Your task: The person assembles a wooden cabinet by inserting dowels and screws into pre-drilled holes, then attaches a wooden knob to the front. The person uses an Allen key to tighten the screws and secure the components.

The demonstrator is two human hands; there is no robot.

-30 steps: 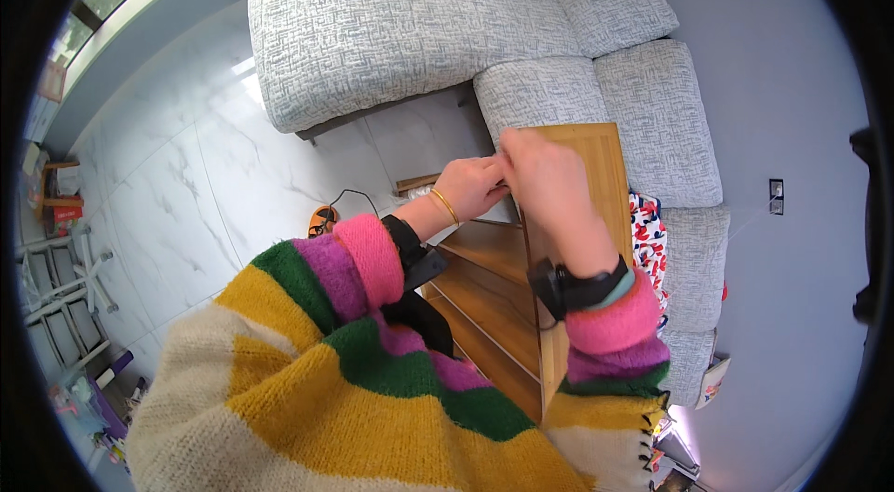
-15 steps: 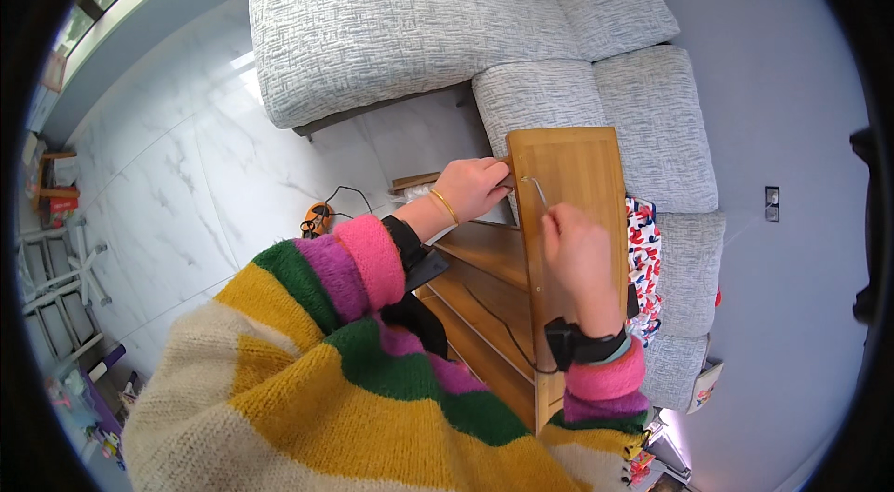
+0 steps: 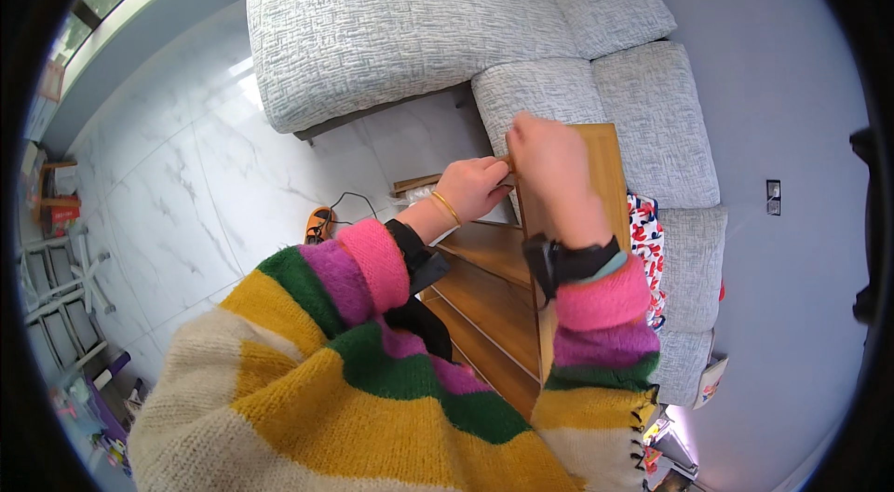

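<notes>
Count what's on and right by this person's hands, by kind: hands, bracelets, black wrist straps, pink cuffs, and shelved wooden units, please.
Hands: 2 (left hand, right hand)
Gold bracelets: 1 (gold bracelet)
Black wrist straps: 2 (left strap, right strap)
Pink cuffs: 2 (left cuff, right cuff)
Shelved wooden units: 1 (wooden unit)
Total: 8

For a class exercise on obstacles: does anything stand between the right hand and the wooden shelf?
Nothing visible: the right hand is at the far end of the wooden shelf, though the palm is hidden.

Striped knit sweater [image 3: 372, 394]; gold bangle [image 3: 447, 206]
</notes>
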